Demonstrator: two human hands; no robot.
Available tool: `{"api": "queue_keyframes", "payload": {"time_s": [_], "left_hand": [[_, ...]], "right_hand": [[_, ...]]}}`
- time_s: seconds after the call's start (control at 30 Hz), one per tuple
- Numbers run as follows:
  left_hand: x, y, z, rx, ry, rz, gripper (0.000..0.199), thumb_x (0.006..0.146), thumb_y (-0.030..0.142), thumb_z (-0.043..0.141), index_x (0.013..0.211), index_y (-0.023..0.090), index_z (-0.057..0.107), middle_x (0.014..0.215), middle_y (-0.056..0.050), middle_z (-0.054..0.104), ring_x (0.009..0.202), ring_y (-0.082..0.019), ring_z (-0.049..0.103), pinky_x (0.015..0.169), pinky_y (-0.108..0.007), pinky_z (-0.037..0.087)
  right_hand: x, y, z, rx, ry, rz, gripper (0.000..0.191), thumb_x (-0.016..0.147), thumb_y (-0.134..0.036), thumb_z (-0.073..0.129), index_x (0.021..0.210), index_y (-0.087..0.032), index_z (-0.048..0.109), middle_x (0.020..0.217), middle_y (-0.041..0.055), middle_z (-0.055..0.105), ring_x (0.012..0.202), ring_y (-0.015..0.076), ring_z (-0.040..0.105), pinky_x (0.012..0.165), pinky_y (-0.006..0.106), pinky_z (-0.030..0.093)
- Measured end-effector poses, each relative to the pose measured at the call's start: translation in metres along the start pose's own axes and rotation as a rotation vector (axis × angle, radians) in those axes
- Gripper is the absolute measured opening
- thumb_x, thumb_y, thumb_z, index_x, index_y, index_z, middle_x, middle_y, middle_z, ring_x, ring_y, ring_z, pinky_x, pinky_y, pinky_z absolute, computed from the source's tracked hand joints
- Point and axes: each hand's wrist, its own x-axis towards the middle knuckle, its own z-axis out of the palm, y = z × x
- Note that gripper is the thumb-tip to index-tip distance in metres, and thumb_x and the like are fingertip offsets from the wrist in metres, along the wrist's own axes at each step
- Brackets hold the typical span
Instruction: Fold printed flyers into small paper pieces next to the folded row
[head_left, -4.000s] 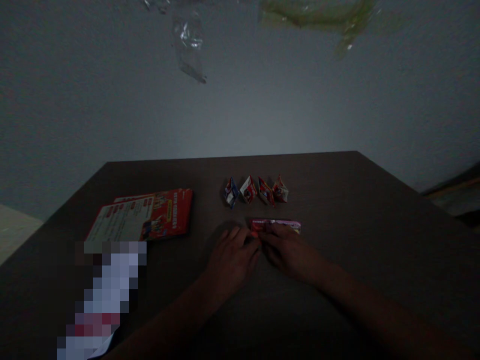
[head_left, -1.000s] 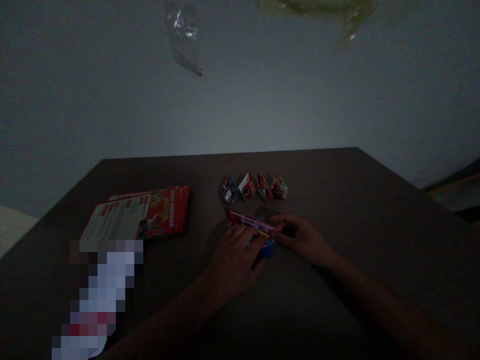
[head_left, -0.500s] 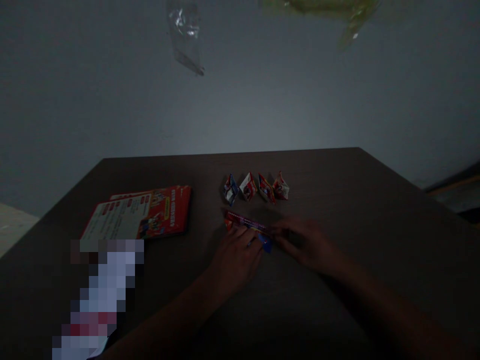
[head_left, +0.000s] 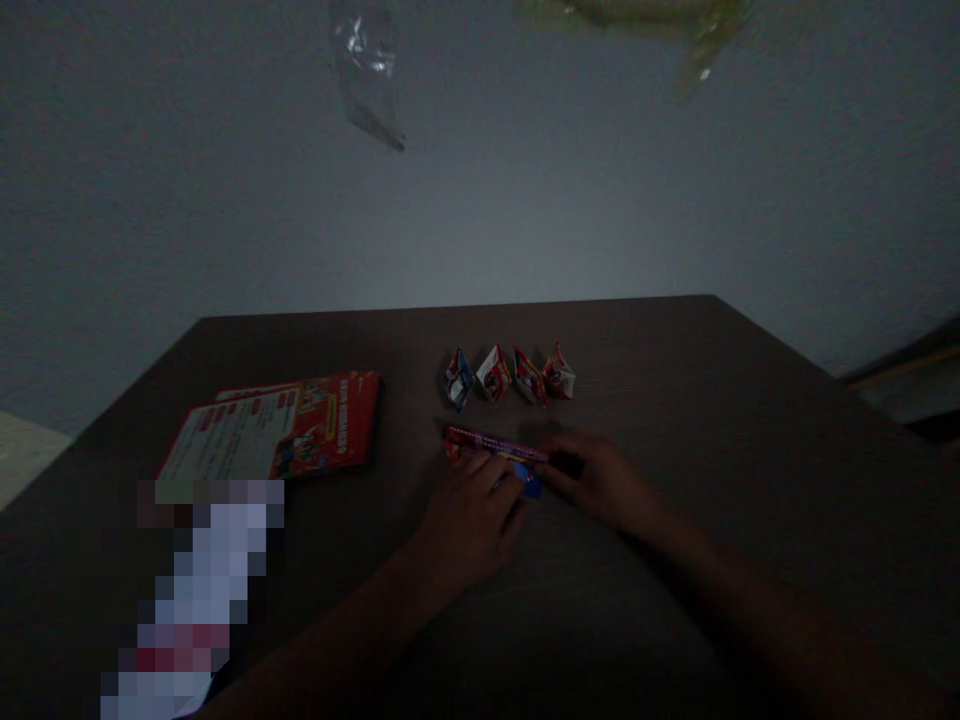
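A colourful printed paper (head_left: 491,443), folded into a narrow strip with a purple-red upper edge, lies slanted on the table. My left hand (head_left: 469,510) is on top of it, fingers bent and holding it down against the tabletop. An orange-red end and a blue corner of the paper stick out around those fingers. At the strip's right end, my right hand (head_left: 596,480) pinches the edge between thumb and fingers. Just beyond the strip, several small folded paper shapes (head_left: 493,374) stand in a row. Dim light hides the finer folds.
A stack of red and white printed sheets (head_left: 330,425) lies on the left of the dark wooden table (head_left: 645,345). A pixelated pale patch (head_left: 217,570) covers the area nearer me. A clear plastic bag (head_left: 367,75) and yellowish plastic (head_left: 705,45) show against the wall behind.
My right thumb and fingers have shifted slightly along the strip's right end, and the blue corner sits a little flatter. My left hand stays on the paper. The view has shifted slightly.
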Motion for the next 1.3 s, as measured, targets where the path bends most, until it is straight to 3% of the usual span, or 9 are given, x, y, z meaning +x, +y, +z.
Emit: {"api": "queue_keyframes", "payload": {"time_s": [0.2, 0.37, 0.63, 0.83, 0.97, 1.1, 1.3], "left_hand": [[-0.001, 0.001, -0.001, 0.02, 0.024, 0.03, 0.019, 0.081, 0.024, 0.055, 0.099, 0.018, 0.058, 0.104, -0.006, 0.057, 0.1, -0.024, 0.049, 0.094, -0.043, 0.039], [0.0, 0.001, -0.001, 0.065, 0.024, 0.049, 0.016, 0.083, 0.024, 0.054, 0.096, 0.017, 0.058, 0.101, -0.006, 0.059, 0.096, -0.023, 0.051, 0.089, -0.043, 0.042], [0.001, -0.001, 0.002, 0.05, 0.005, 0.049, 0.017, 0.088, 0.02, 0.047, 0.096, 0.018, 0.061, 0.095, -0.005, 0.062, 0.092, -0.021, 0.054, 0.084, -0.041, 0.045], [0.002, -0.001, 0.002, -0.016, 0.02, 0.021, 0.015, 0.088, 0.02, 0.048, 0.091, 0.018, 0.063, 0.094, -0.005, 0.061, 0.093, -0.021, 0.053, 0.086, -0.04, 0.045], [0.003, -0.003, 0.005, -0.056, 0.015, -0.003, 0.014, 0.087, 0.018, 0.049, 0.09, 0.017, 0.062, 0.093, -0.005, 0.061, 0.093, -0.021, 0.052, 0.085, -0.038, 0.046], [0.002, -0.003, 0.006, -0.061, 0.003, -0.007, 0.012, 0.086, 0.017, 0.05, 0.088, 0.016, 0.062, 0.092, -0.005, 0.06, 0.091, -0.02, 0.053, 0.085, -0.037, 0.046], [0.001, -0.001, 0.001, -0.048, -0.036, -0.077, 0.01, 0.084, 0.016, 0.05, 0.089, 0.017, 0.058, 0.09, -0.005, 0.059, 0.087, -0.02, 0.055, 0.079, -0.036, 0.049]], "right_hand": [[0.001, 0.0, 0.004, 0.328, -0.035, 0.147, 0.012, 0.079, -0.026, 0.06, 0.082, -0.016, 0.066, 0.077, 0.0024, 0.068, 0.072, 0.0155, 0.062, 0.067, 0.026, 0.048], [0.001, 0.0, 0.002, 0.414, -0.051, 0.205, 0.014, 0.079, -0.028, 0.061, 0.08, -0.014, 0.065, 0.075, 0.0024, 0.067, 0.069, 0.0144, 0.061, 0.065, 0.024, 0.047], [-0.001, 0.001, 0.005, 0.237, -0.075, 0.104, 0.009, 0.08, -0.023, 0.058, 0.083, -0.016, 0.064, 0.077, 0.0023, 0.067, 0.071, 0.0151, 0.062, 0.066, 0.026, 0.048], [-0.008, -0.01, -0.01, 0.057, 0.081, -0.129, 0.013, 0.084, -0.022, 0.056, 0.094, -0.019, 0.063, 0.086, 0.0043, 0.067, 0.078, 0.0155, 0.061, 0.07, 0.027, 0.049], [-0.011, -0.014, -0.007, 0.005, -0.053, -0.252, 0.019, 0.083, -0.019, 0.058, 0.102, -0.02, 0.062, 0.093, 0.0051, 0.068, 0.085, 0.0162, 0.062, 0.077, 0.028, 0.049], [-0.008, -0.01, 0.005, -0.087, -0.17, -0.228, 0.023, 0.081, -0.016, 0.059, 0.104, -0.019, 0.062, 0.098, 0.0067, 0.066, 0.089, 0.0185, 0.062, 0.08, 0.031, 0.049], [-0.005, -0.01, 0.009, -0.062, -0.171, -0.186, 0.011, 0.082, -0.013, 0.058, 0.088, -0.02, 0.064, 0.09, 0.0042, 0.066, 0.081, 0.0166, 0.062, 0.074, 0.029, 0.048]]}}
